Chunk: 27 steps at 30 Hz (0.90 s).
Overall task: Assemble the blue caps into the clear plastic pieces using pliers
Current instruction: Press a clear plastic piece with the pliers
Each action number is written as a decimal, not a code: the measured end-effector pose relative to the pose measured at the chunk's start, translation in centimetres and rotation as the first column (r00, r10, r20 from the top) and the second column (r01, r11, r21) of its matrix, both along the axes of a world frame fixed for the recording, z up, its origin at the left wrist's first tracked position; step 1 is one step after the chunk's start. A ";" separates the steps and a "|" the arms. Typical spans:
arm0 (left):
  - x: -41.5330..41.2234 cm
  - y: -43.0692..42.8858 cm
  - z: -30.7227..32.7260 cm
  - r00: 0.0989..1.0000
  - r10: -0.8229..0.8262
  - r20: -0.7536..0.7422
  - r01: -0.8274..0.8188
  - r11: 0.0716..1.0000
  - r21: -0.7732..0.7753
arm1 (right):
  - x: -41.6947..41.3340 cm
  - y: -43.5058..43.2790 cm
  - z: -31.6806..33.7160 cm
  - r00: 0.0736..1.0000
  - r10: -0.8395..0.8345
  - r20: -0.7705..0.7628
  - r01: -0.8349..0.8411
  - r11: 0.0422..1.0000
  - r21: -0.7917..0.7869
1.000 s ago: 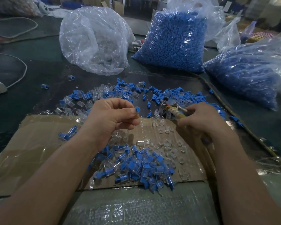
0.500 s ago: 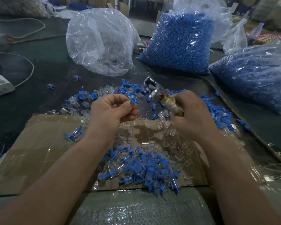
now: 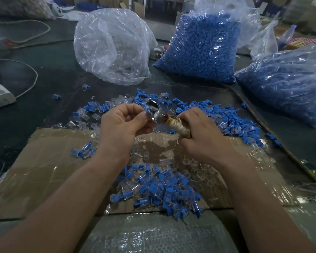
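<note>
Right grip [image 3: 201, 137] curled round the taped handle of the pliers [image 3: 159, 116], left grip [image 3: 122, 125] pinching a blue cap [image 3: 146, 110] at the plier jaws, both raised over cardboard [image 3: 44, 161], forearms converging, wrists level.

No text, label, brand or number can be read anywhere.

- A dark green tabletop [image 3: 49, 52] stretched back under dim light.
- Cardboard boxes [image 3: 138, 8] stood beyond it.
- A white power strip [image 3: 0, 95] with its cord [image 3: 36, 77] lay left.
</note>
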<state>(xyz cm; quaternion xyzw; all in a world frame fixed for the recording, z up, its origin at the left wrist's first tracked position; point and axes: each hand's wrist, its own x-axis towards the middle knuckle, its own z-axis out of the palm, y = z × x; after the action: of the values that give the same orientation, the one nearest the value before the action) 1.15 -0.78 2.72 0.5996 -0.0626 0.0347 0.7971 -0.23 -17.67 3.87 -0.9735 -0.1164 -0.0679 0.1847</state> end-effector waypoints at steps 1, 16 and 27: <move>0.0 0.0 0.0 1.000 -0.001 0.006 0.001 1.000 0.005 | 0.0 0.0 0.0 1.000 0.004 -0.003 -0.004 1.000 0.001; -0.4 -0.3 0.0 0.994 0.068 0.081 -0.077 0.991 0.114 | -0.2 0.7 0.5 1.000 0.000 -0.006 0.000 1.000 -0.005; -0.4 0.3 0.5 0.997 0.070 0.027 -0.072 0.993 0.097 | 0.1 -0.3 0.1 1.000 -0.003 0.024 0.002 0.999 0.042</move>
<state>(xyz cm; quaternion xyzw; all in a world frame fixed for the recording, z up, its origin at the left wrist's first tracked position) 0.78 -0.44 3.25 0.6393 -0.0520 0.0670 0.7642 -0.10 -17.93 3.97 -0.9686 -0.1160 -0.0822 0.2038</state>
